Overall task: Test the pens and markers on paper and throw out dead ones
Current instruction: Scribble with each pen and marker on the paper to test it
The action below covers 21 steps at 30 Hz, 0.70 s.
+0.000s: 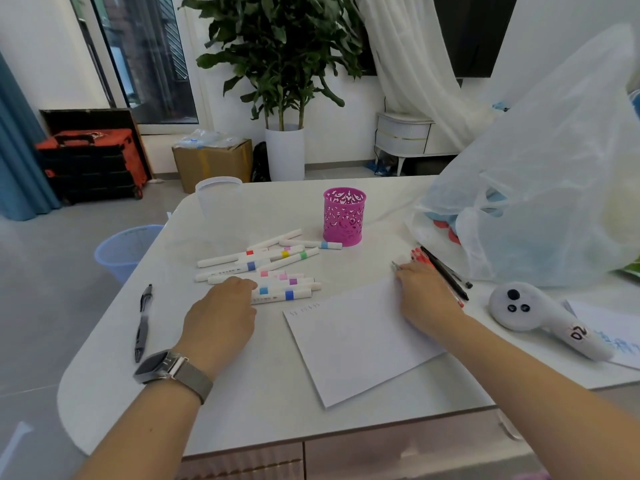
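A white sheet of paper (360,341) lies on the white table (242,403), with a few small scribbles at its top left corner. Several white markers with coloured bands (277,268) lie loose beyond it. My left hand (221,313), a watch on its wrist, rests palm down with its fingertips on the nearest markers and grips nothing. My right hand (426,296) sits at the paper's top right corner, shut on a pen whose silver tip (395,265) pokes out above the fingers. A bunch of red and black pens (446,271) lies just behind that hand.
A black pen (143,320) lies alone near the table's left edge. A pink perforated pen cup (344,216) and a clear cup (218,199) stand at the back. A large plastic bag (554,185) and a plush toy (540,317) fill the right. A blue wastebasket (124,251) stands on the floor at left.
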{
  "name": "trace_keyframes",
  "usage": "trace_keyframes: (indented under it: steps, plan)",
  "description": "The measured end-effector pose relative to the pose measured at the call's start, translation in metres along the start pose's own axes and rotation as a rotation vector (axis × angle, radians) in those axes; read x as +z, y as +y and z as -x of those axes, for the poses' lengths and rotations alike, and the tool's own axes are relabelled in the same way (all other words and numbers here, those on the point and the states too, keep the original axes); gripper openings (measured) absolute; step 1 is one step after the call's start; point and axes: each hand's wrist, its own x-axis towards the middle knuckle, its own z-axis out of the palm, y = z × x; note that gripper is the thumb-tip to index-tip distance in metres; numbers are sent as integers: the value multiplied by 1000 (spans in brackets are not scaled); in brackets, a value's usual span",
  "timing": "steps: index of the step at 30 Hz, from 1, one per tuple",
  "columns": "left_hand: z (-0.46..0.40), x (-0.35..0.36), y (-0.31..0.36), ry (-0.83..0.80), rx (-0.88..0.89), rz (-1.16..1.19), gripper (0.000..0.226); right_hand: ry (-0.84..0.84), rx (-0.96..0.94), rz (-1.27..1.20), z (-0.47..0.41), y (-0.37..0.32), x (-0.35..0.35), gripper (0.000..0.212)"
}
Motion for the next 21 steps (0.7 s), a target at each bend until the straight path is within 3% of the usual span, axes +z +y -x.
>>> trace_keyframes:
  steps: [6, 12, 14, 18, 21]
  plan:
    - [-7, 7, 1, 21, 3, -96, 30, 64, 79, 212, 6, 5, -10, 43]
    - [-7, 9, 2, 15, -30, -128, 22, 325, -154, -88, 8, -20, -19, 47]
    - [-8, 7, 6, 34, -32, -110, 23, 324, -240, -152, 11, -37, -24, 49]
    - [-12, -3, 16, 31, -84, 202, 23, 282, -338, -261, 22, -64, -25, 48]
    - [-7, -14, 30, -22, -54, 437, 23, 205, -248, -477, 26, -79, -28, 60]
